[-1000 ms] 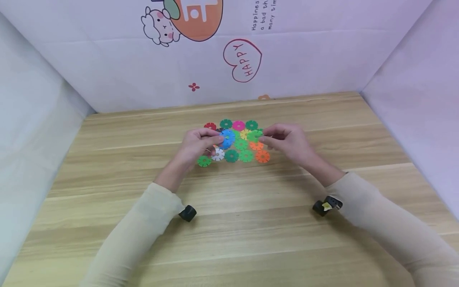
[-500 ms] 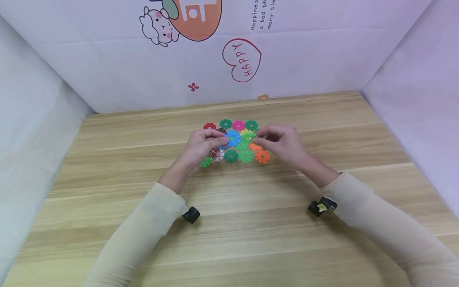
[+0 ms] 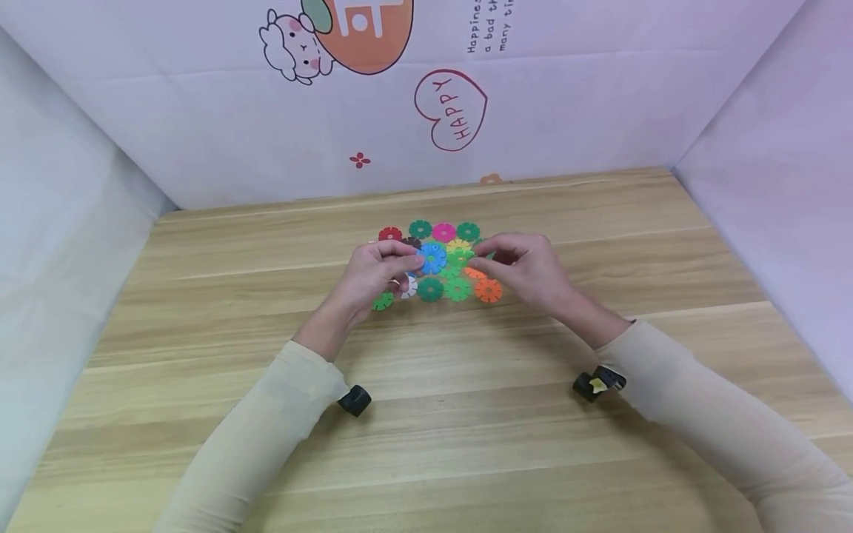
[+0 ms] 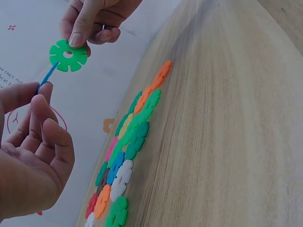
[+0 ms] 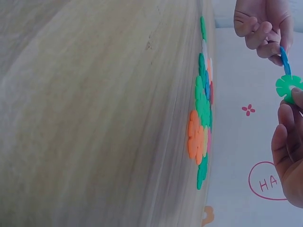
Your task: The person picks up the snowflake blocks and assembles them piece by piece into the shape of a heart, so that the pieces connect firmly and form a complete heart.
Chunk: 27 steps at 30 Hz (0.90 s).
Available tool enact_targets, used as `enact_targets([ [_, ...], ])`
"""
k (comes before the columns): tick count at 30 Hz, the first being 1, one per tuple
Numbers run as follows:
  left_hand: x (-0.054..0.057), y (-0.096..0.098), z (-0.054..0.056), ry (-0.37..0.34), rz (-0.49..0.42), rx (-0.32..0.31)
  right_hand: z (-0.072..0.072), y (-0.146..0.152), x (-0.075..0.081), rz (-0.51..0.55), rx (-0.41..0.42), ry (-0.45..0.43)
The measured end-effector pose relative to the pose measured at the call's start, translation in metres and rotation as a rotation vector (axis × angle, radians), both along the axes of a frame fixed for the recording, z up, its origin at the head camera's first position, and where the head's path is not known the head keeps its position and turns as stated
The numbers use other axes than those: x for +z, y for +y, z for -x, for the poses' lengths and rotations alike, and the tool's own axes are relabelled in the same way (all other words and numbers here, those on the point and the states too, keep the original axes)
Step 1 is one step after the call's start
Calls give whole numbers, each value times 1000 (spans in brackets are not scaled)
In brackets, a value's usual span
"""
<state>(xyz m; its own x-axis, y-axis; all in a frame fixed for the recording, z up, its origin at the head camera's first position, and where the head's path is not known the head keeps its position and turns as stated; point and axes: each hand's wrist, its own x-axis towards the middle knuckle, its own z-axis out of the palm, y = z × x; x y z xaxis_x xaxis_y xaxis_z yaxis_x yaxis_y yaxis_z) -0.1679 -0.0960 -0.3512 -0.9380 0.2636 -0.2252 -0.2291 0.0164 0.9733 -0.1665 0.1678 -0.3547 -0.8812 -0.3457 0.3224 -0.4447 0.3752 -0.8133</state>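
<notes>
Between thumb and forefinger, my left hand (image 3: 376, 275) pinches a blue notched plastic disc (image 3: 433, 257). A light green notched disc (image 4: 68, 56) is pinched by my right hand (image 3: 523, 266). Both discs are held above the table, and their edges meet; in the left wrist view the blue one stands edge-on against the green one's rim, at a notch. How deep the notches interlock, I cannot tell. The left wrist view also shows the curled lower fingers of my left hand (image 4: 38, 146).
Several more notched discs lie flat under my hands, among them an orange disc (image 3: 489, 289), a pink disc (image 3: 443, 232) and a red disc (image 3: 390, 234). They rest on a wooden table (image 3: 426, 429). A white printed cloth (image 3: 566, 111) stands behind.
Both hands have moved toward each other, bringing the blue and green discs from apart to touching. Over the last half second they have hardly moved.
</notes>
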Motion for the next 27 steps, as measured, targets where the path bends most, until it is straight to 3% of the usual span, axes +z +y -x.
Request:
enact_targets([
  [18,-2,3,-1,1,-16,-21,-2,-7,-1,-68,-28,108],
  [27,0,2,-3,10,-23,-15,-1,-10,0,-56,-25,111],
])
